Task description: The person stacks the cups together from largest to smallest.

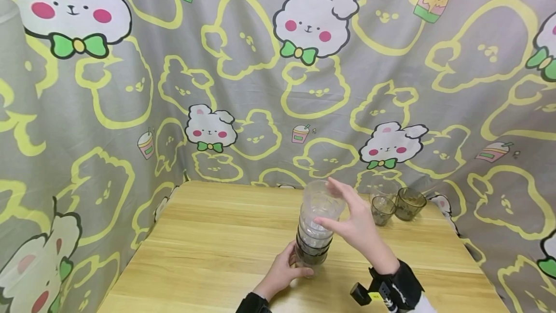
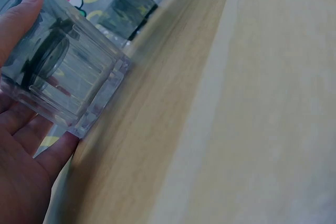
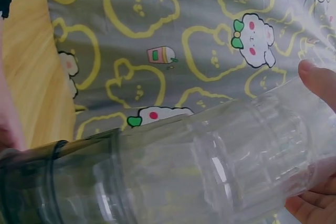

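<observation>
Here the left hand [image 1: 282, 272] grips the cup stack [image 1: 314, 231] base, right hand [image 1: 354, 221] gripping its top

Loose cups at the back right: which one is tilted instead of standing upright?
The rightmost dark smoky cup. It leans with its mouth toward the camera, beside the smaller dark cup, which stands upright, with a clear cup behind.

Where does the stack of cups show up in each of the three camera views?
Head: stack of cups stands centre on the wooden table, left hand at its base, right hand at its top.
Left wrist: its clear base, upper left.
Right wrist: lying across the lower frame.
Shared landmark: the bunny-print curtain.
</observation>
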`<control>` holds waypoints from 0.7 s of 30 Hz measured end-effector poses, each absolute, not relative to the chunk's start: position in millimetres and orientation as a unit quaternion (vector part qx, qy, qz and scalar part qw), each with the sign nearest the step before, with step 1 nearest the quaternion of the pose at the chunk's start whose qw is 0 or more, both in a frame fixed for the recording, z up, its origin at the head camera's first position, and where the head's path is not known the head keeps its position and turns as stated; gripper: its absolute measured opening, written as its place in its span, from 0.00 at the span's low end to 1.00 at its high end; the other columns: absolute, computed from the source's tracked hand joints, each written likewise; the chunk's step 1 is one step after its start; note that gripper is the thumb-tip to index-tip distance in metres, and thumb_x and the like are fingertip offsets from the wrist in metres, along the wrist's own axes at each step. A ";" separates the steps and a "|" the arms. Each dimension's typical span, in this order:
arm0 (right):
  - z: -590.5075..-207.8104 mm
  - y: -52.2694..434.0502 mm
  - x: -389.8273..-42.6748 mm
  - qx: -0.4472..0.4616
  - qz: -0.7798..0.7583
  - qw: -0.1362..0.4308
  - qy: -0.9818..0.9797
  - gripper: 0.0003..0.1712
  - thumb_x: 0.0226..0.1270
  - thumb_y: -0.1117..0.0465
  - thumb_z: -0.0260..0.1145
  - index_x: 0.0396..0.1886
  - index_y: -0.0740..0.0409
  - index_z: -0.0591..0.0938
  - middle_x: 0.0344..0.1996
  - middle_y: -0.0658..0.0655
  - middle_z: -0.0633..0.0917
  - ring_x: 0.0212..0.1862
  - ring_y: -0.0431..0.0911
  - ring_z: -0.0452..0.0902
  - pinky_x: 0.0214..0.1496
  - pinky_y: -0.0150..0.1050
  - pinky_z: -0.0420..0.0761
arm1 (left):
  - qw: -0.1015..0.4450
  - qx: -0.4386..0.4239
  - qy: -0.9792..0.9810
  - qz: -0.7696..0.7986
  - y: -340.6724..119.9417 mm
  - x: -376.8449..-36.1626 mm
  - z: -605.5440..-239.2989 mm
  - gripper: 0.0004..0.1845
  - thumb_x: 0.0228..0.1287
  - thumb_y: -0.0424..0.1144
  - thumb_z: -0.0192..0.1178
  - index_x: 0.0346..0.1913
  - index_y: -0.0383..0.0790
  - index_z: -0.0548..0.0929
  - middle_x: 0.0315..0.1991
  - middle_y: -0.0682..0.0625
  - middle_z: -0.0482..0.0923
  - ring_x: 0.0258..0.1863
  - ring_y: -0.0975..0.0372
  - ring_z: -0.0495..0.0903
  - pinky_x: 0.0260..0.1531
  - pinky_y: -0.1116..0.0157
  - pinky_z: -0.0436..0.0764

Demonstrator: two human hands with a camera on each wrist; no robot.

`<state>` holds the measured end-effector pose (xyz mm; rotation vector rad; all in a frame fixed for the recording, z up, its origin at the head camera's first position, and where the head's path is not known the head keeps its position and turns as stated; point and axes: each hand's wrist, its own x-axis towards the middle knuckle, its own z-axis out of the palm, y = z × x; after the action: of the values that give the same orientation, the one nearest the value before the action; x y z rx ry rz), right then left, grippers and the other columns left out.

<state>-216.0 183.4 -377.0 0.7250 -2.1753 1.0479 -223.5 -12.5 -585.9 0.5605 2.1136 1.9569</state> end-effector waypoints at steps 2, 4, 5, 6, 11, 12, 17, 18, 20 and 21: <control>-379.3 182.6 -215.7 0.269 0.393 0.301 -0.826 0.51 0.36 0.59 0.83 0.67 0.56 0.73 0.52 0.54 0.84 0.53 0.50 0.80 0.63 0.17 0.67 | 0.103 0.189 0.718 0.662 -12.2 -223.9 -586.4 0.44 0.56 0.44 0.71 0.74 0.49 0.60 0.70 0.46 0.68 0.67 0.53 0.71 0.68 0.67 0.72; -381.0 182.0 -214.9 0.262 0.389 0.295 -0.832 0.51 0.36 0.58 0.83 0.67 0.55 0.73 0.52 0.54 0.84 0.53 0.49 0.80 0.62 0.20 0.70 | 0.102 0.189 0.718 0.662 -12.0 -223.8 -586.2 0.44 0.56 0.45 0.71 0.74 0.49 0.60 0.70 0.45 0.68 0.67 0.53 0.72 0.68 0.67 0.72; -381.5 181.7 -214.4 0.258 0.387 0.293 -0.835 0.51 0.37 0.57 0.84 0.66 0.56 0.73 0.52 0.54 0.84 0.53 0.49 0.80 0.62 0.22 0.72 | 0.101 0.189 0.718 0.662 -12.1 -223.5 -586.1 0.44 0.56 0.45 0.71 0.74 0.48 0.60 0.70 0.45 0.68 0.67 0.53 0.72 0.68 0.66 0.72; -382.2 181.4 -214.0 0.256 0.384 0.290 -0.839 0.51 0.37 0.56 0.84 0.66 0.56 0.73 0.52 0.54 0.84 0.53 0.48 0.80 0.62 0.26 0.74 | 0.101 0.190 0.719 0.661 -12.2 -223.3 -586.0 0.44 0.56 0.44 0.71 0.74 0.48 0.60 0.70 0.45 0.68 0.67 0.53 0.72 0.68 0.66 0.72; -386.0 181.4 -213.2 0.246 0.372 0.276 -0.852 0.52 0.38 0.54 0.83 0.68 0.54 0.72 0.51 0.53 0.83 0.54 0.48 0.79 0.59 0.48 0.80 | 0.101 0.191 0.719 0.661 -12.6 -222.0 -585.3 0.44 0.56 0.44 0.71 0.74 0.48 0.60 0.70 0.45 0.68 0.67 0.53 0.72 0.67 0.67 0.72; -386.9 181.7 -213.4 0.245 0.371 0.273 -0.853 0.52 0.39 0.54 0.83 0.68 0.54 0.71 0.52 0.53 0.83 0.54 0.48 0.79 0.59 0.50 0.80 | 0.101 0.192 0.719 0.661 -12.5 -222.0 -585.2 0.44 0.56 0.44 0.71 0.74 0.48 0.60 0.70 0.45 0.68 0.67 0.53 0.72 0.67 0.67 0.72; -390.6 183.5 -214.8 0.243 0.368 0.265 -0.857 0.53 0.40 0.53 0.83 0.69 0.51 0.70 0.53 0.52 0.82 0.55 0.48 0.79 0.58 0.49 0.80 | 0.102 0.194 0.715 0.664 -12.7 -221.2 -583.6 0.43 0.57 0.43 0.70 0.74 0.47 0.60 0.69 0.44 0.69 0.66 0.53 0.73 0.67 0.68 0.72; -391.4 183.9 -215.1 0.243 0.368 0.264 -0.858 0.53 0.41 0.53 0.82 0.70 0.51 0.69 0.54 0.52 0.82 0.56 0.47 0.78 0.58 0.48 0.81 | 0.102 0.195 0.714 0.665 -12.7 -220.9 -583.3 0.43 0.57 0.42 0.70 0.74 0.47 0.60 0.69 0.44 0.69 0.66 0.53 0.73 0.67 0.67 0.73; -392.6 184.4 -215.9 0.247 0.367 0.264 -0.857 0.52 0.41 0.53 0.82 0.70 0.50 0.69 0.54 0.53 0.82 0.56 0.48 0.78 0.57 0.48 0.81 | 0.103 0.193 0.713 0.666 -12.8 -220.5 -582.3 0.43 0.57 0.42 0.70 0.74 0.47 0.60 0.70 0.45 0.69 0.67 0.53 0.72 0.67 0.67 0.73; -393.4 184.7 -216.5 0.249 0.369 0.264 -0.856 0.52 0.41 0.53 0.82 0.70 0.51 0.69 0.54 0.53 0.82 0.56 0.48 0.79 0.58 0.48 0.81 | 0.103 0.193 0.714 0.665 -12.8 -220.4 -582.2 0.43 0.57 0.42 0.70 0.74 0.47 0.60 0.70 0.45 0.69 0.67 0.53 0.72 0.67 0.66 0.73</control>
<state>-216.5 184.7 -393.4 0.6725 -2.3137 0.9963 -220.4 -12.8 -582.2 0.5683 2.1056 1.9631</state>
